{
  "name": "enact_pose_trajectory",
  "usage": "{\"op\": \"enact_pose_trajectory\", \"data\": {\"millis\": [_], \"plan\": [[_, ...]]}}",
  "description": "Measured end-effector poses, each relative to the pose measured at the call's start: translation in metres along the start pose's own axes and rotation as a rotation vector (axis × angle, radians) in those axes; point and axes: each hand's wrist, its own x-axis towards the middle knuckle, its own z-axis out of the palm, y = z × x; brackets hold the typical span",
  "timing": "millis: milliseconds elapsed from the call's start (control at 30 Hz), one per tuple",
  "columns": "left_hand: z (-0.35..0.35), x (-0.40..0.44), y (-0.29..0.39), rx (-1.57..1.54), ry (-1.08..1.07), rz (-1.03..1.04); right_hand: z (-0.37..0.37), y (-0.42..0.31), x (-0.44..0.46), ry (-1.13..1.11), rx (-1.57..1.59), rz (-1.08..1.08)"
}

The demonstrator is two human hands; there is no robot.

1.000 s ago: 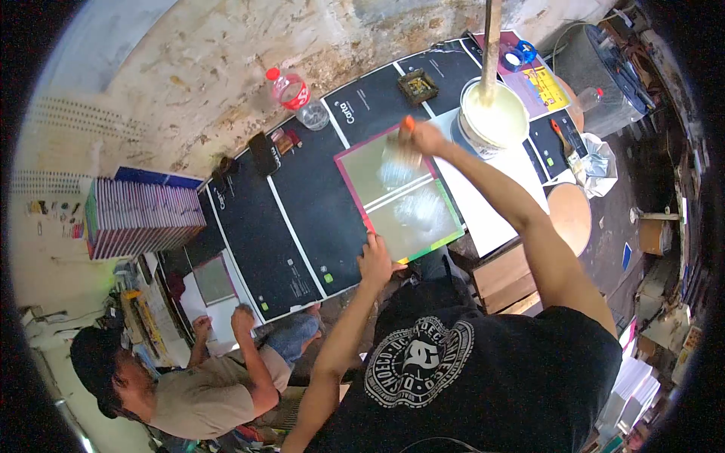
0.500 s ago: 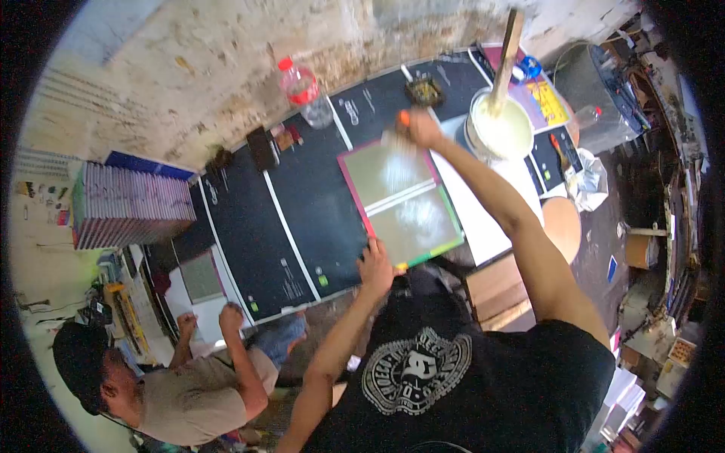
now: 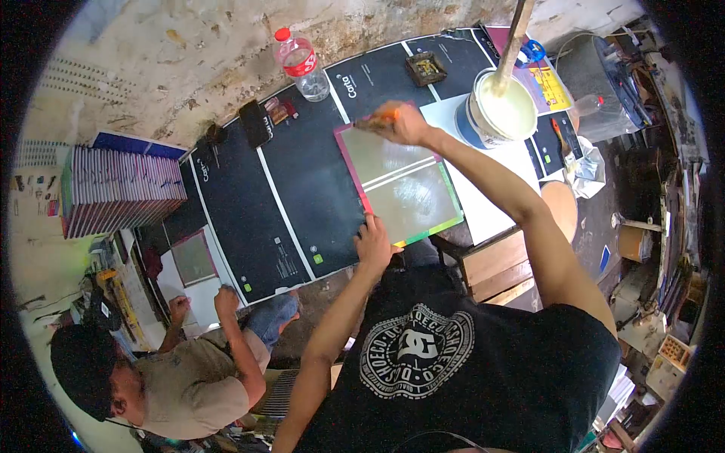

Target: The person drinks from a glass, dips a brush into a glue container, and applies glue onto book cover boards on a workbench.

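Note:
A flat cover with two grey boards and a pink and green border lies on the black-topped table. My right hand is closed on a brush with an orange handle, over the cover's upper edge. Wet, whitish streaks shine on both boards. At the cover's lower left corner rests my left hand, its fingers on the border; whether they pinch it is unclear. A white bucket of pale paste, with a wooden stick in it, stands on white paper right of the cover.
A plastic bottle and a small dark tray stand near the wall. Stacked books are at the far left. A co-worker sits at the lower left, hands by another cover. A second brush lies beyond the bucket.
My right hand has moved the brush left along the cover's upper edge. My left hand remains at the lower left corner. The camera view has shifted slightly.

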Motion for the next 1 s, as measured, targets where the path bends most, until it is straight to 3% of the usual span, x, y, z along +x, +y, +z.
{"op": "enact_pose_trajectory", "data": {"millis": [133,233,267,300,333,400,467,533,600,700,800,833,933,1000], "plan": [[0.000,0.001,-0.001,0.016,0.003,-0.004,0.018,0.013,-0.019,-0.320,0.199,-0.121],[0.002,0.000,0.001,0.035,0.005,-0.015,0.002,0.068,0.014,-0.310,-0.272,0.170],[0.002,0.002,0.001,0.036,0.011,-0.014,0.029,0.138,0.022,-0.029,-0.292,0.164],[0.003,0.002,0.000,0.041,0.011,-0.011,-0.008,0.093,0.043,0.016,-0.353,0.269],[0.005,0.001,-0.001,0.054,0.006,-0.010,-0.017,0.096,0.052,0.261,-0.415,0.050],[0.004,0.006,0.000,0.075,0.009,0.003,-0.016,0.087,0.059,0.125,-0.271,0.186],[0.000,0.007,0.002,0.088,-0.012,-0.001,-0.013,0.058,0.042,-0.054,0.003,-0.065],[-0.001,0.010,0.003,0.081,-0.005,0.005,-0.003,0.039,0.015,-0.241,0.038,-0.052],[0.002,0.008,-0.001,0.071,0.014,0.023,-0.003,0.034,-0.002,-0.037,-0.156,-0.051],[0.001,0.008,0.001,0.097,0.040,0.020,-0.039,0.004,-0.017,0.412,0.194,0.368],[0.009,0.010,-0.002,0.073,0.045,0.027,-0.046,0.000,-0.030,0.604,0.050,0.559],[0.010,0.009,-0.002,0.070,0.057,0.022,-0.053,-0.006,-0.032,0.632,0.087,0.467],[0.004,0.004,0.001,0.105,0.114,0.041,-0.061,-0.014,-0.039,0.470,0.174,0.512],[0.004,0.009,0.001,0.078,0.048,0.031,-0.044,0.002,-0.057,0.339,0.196,0.323]]}}
